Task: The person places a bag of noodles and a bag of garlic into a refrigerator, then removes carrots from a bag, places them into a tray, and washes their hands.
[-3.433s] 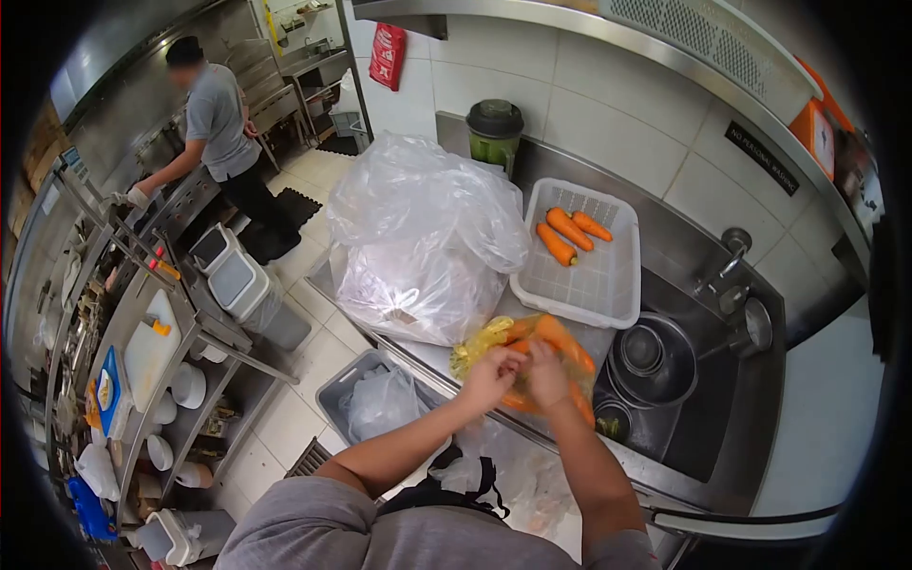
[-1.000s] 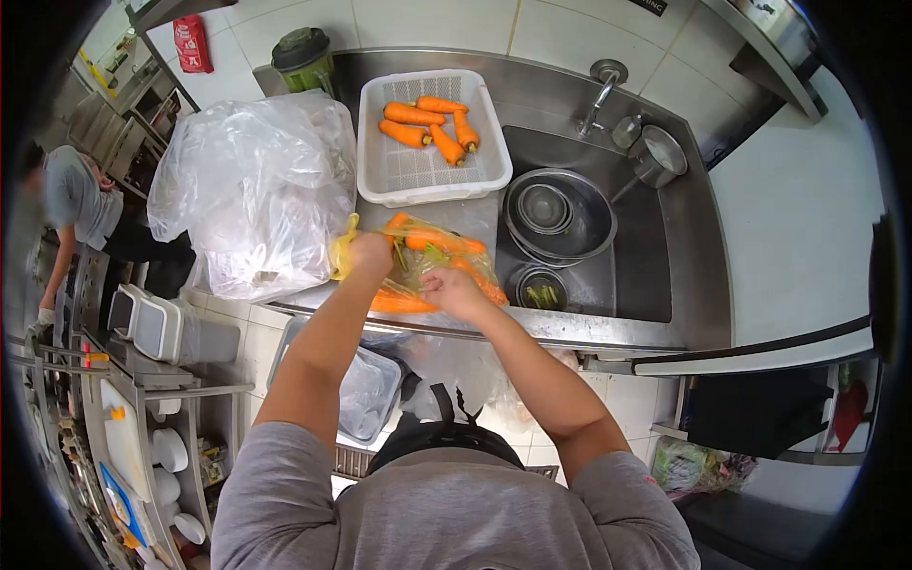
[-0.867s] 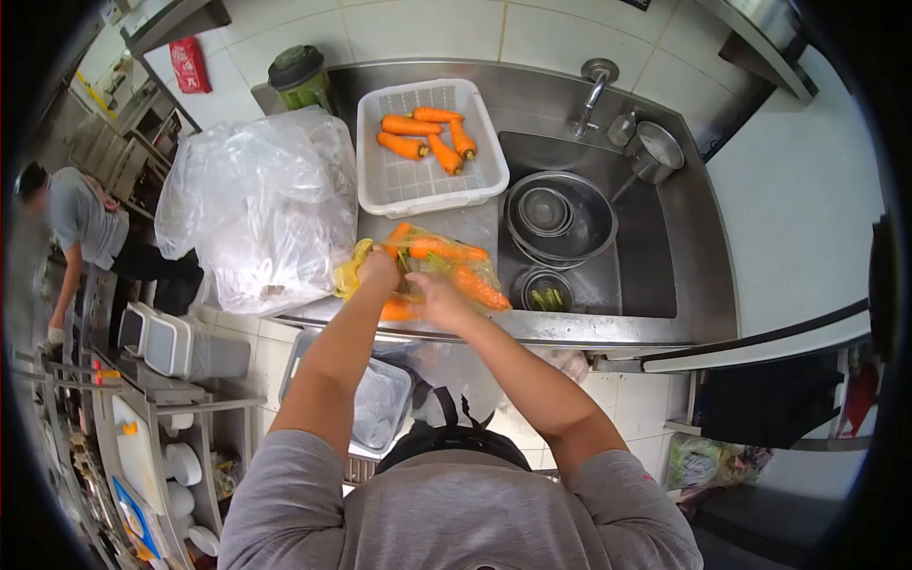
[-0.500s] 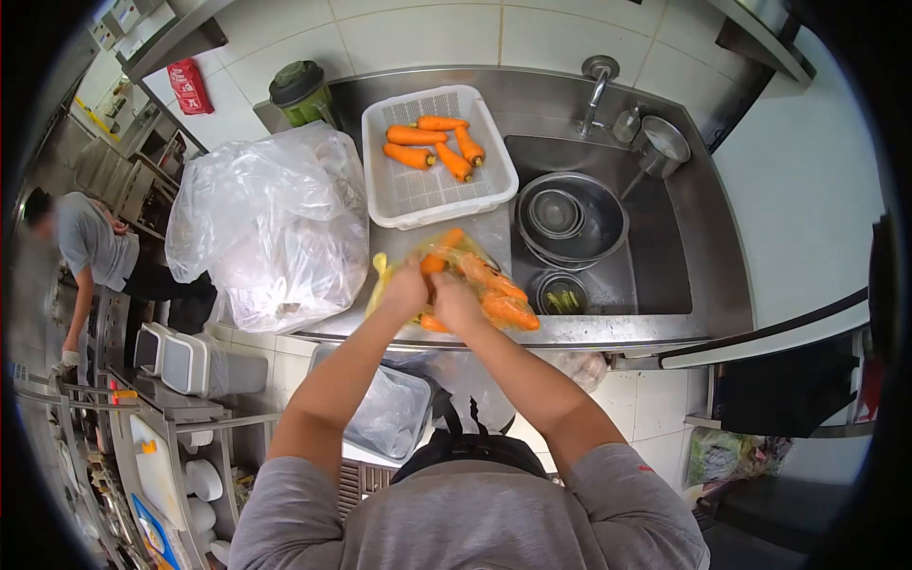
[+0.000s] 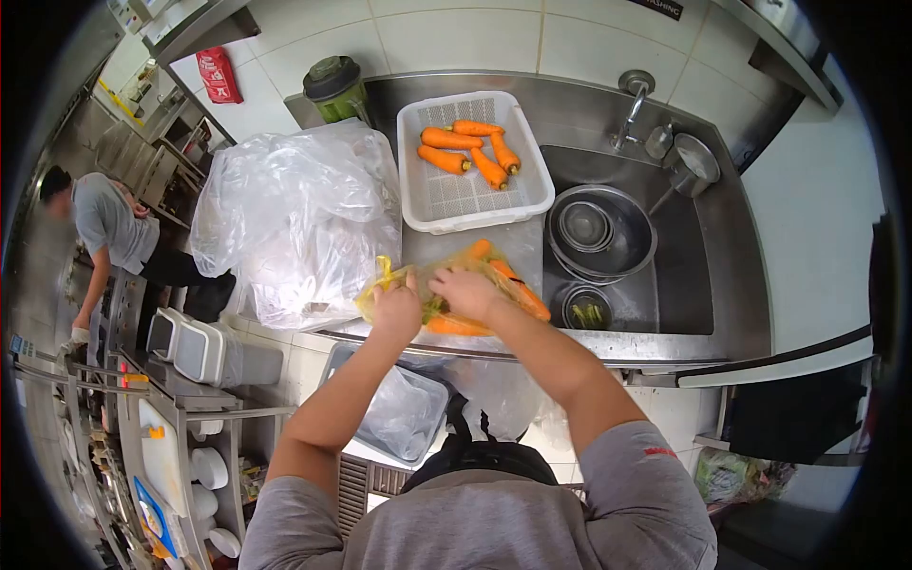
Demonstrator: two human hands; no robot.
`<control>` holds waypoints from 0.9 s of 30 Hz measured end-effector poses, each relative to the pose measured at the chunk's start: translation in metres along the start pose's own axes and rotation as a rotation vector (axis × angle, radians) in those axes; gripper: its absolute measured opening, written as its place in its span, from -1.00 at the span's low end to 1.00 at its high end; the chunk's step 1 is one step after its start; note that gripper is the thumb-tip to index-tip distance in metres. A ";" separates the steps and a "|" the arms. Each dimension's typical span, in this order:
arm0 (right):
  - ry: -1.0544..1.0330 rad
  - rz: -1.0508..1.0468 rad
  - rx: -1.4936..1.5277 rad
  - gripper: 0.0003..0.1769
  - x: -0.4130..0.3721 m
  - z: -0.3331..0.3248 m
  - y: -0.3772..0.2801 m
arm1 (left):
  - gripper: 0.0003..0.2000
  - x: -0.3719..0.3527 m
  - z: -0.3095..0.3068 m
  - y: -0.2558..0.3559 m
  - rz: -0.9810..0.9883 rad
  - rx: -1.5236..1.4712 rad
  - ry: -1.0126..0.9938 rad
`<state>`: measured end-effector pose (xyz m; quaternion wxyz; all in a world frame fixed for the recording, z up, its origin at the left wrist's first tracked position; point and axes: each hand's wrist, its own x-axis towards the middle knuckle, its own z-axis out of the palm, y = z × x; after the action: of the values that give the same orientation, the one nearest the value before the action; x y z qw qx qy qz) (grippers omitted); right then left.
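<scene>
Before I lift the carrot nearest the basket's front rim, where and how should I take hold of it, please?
Probably pinch that carrot around its thick stem end, reaching from above: it lies in the open-topped basket, that end towards you.

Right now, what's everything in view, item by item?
Basket: one, white, on counter left of sink.
Loose carrots: five, orange, in basket.
Carrot bag: one, yellow, counter's front edge.
Plastic bag: one, clear, left of basket.
Lidded jug: one, green, counter's back left.
Nested bowls: count unclear, silver, in sink.
Small bowl: one, silver, sink's front left.
Faucet: one, silver, behind sink.
Long-handled pot: one, silver, sink's back right corner.
Packet: one, red, on wall.
Tub: one, grey, floor below counter.
Rack items: many, mixed colours, far left.
Co-worker: one, grey shirt, far left.
Left hand: one, bare, carrot bag's left end.
Right hand: one, bare, carrot bag's middle.
</scene>
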<state>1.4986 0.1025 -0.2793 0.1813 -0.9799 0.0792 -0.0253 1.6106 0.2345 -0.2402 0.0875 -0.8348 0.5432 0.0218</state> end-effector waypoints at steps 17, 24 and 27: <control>0.373 0.186 0.548 -0.42 -0.035 -0.071 0.057 | -0.58 0.007 -0.027 -0.020 0.282 -0.288 0.195; 0.724 0.339 1.376 -0.36 -0.069 -0.123 0.010 | -0.37 0.028 -0.076 0.069 0.222 -0.678 0.731; 1.140 0.442 0.410 -0.26 -0.105 -0.162 -0.018 | -0.49 0.032 -0.099 0.084 0.054 -0.853 0.276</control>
<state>1.3847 0.0799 -0.1240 0.2954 -0.7187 0.3566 -0.5187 1.5416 0.1554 -0.1577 -0.3385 -0.7768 0.5137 0.1348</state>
